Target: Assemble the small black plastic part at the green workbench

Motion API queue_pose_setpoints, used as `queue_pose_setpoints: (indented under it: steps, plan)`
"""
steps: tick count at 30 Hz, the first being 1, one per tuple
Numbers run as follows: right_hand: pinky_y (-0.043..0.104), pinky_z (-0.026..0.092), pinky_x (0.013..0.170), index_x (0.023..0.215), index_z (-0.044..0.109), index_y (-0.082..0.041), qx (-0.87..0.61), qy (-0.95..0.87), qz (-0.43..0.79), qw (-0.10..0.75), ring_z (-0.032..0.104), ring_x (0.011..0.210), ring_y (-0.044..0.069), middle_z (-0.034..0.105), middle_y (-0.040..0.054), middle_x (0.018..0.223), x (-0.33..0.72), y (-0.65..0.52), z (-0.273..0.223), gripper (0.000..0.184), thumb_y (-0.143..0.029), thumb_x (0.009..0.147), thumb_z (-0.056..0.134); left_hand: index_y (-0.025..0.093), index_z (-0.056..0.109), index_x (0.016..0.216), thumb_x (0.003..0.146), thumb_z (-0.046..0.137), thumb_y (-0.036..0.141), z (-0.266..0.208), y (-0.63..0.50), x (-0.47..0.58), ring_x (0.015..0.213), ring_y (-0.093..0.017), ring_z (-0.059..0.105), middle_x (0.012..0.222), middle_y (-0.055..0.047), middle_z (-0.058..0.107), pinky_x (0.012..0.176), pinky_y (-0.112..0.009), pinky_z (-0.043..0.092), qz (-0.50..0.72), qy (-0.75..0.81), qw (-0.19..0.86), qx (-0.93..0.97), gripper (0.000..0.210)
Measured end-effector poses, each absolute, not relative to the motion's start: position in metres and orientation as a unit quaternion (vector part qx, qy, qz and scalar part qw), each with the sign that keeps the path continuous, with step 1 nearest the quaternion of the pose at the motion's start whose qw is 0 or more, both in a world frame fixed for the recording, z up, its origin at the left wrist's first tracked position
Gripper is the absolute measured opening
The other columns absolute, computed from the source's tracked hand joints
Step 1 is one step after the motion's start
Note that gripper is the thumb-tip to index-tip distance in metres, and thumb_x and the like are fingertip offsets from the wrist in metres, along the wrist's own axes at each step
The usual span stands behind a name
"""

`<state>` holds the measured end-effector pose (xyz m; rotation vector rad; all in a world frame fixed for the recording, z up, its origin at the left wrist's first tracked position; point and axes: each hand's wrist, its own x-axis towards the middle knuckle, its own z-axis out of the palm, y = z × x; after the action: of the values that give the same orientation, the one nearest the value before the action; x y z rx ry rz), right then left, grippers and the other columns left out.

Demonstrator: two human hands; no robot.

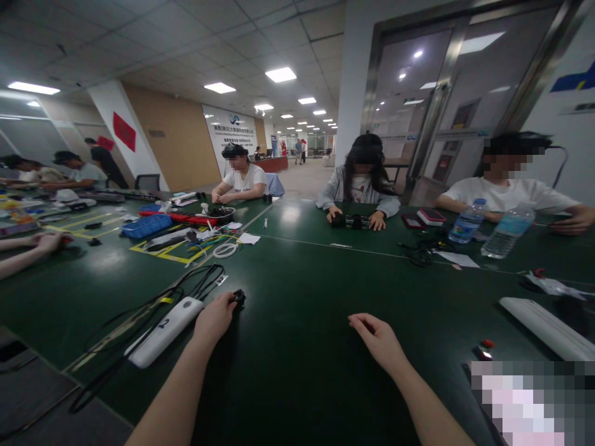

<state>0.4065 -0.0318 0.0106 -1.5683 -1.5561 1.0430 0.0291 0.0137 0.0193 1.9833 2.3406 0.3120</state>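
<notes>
My left hand point(217, 320) rests at the table, its fingers closed on a small black object point(239, 299) whose kind I cannot make out. Beside that wrist lies a long white power-bank-like device point(163, 331) marked "2", with black cables point(204, 279) running past it. To the right, my right hand point(379, 341) hovers low over the dark green table point(297, 371). Its fingers are curled with the tips drawn together, and nothing shows between them.
A blue basket point(146, 225), loose wires and a white cable coil point(225, 250) lie left. Water bottles point(507, 230) stand right, near another long white device point(543, 325). Across the table, a co-worker's hands point(377, 220) touch a black object point(356, 221). Other people sit around.
</notes>
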Motion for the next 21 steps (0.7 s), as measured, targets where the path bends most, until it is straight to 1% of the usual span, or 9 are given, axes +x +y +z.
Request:
queue_pose_setpoints:
  steps: [4,10,14,21]
  plan:
    - [0.033,0.044,0.074,0.093,0.062,-0.026,-0.607,-0.597,0.403,0.335,0.056,0.089,0.021,0.064,0.0015,0.093,0.4071,-0.0315,0.0109,0.031,-0.047,0.075,0.047,0.021,0.05,0.096,0.082,0.033,0.033,0.0207,0.0136,0.0333,0.081,-0.021,0.059,0.101,-0.008,0.059,0.064,-0.029,0.041,0.061,0.759,0.005,0.648,0.025]
    - [0.033,0.044,0.073,0.092,0.062,-0.026,-0.603,-0.597,0.409,0.336,0.055,0.091,0.022,0.063,0.0015,0.095,0.4085,-0.0309,0.009,0.031,-0.047,0.075,0.047,0.02,0.046,0.105,0.081,0.036,0.042,0.0217,0.0107,0.037,0.086,-0.023,0.058,0.107,-0.01,0.056,0.066,-0.029,0.042,0.072,0.766,-0.007,0.639,0.034]
    - [0.033,0.044,0.073,0.093,0.062,-0.026,-0.601,-0.595,0.414,0.338,0.055,0.092,0.022,0.063,0.0015,0.095,0.4082,-0.0312,0.0091,0.03,-0.046,0.075,0.048,0.021,0.045,0.106,0.083,0.032,0.04,0.0237,0.0094,0.0393,0.087,-0.021,0.059,0.109,-0.009,0.056,0.066,-0.028,0.042,0.078,0.772,-0.01,0.631,0.032]
    - [0.034,0.044,0.073,0.093,0.061,-0.026,-0.604,-0.591,0.415,0.337,0.055,0.092,0.022,0.063,0.0019,0.094,0.4067,-0.0325,0.012,0.03,-0.046,0.075,0.048,0.02,0.047,0.1,0.085,0.028,0.038,0.0206,0.0115,0.0375,0.083,-0.02,0.059,0.106,-0.009,0.057,0.062,-0.027,0.041,0.078,0.767,-0.016,0.636,0.03]
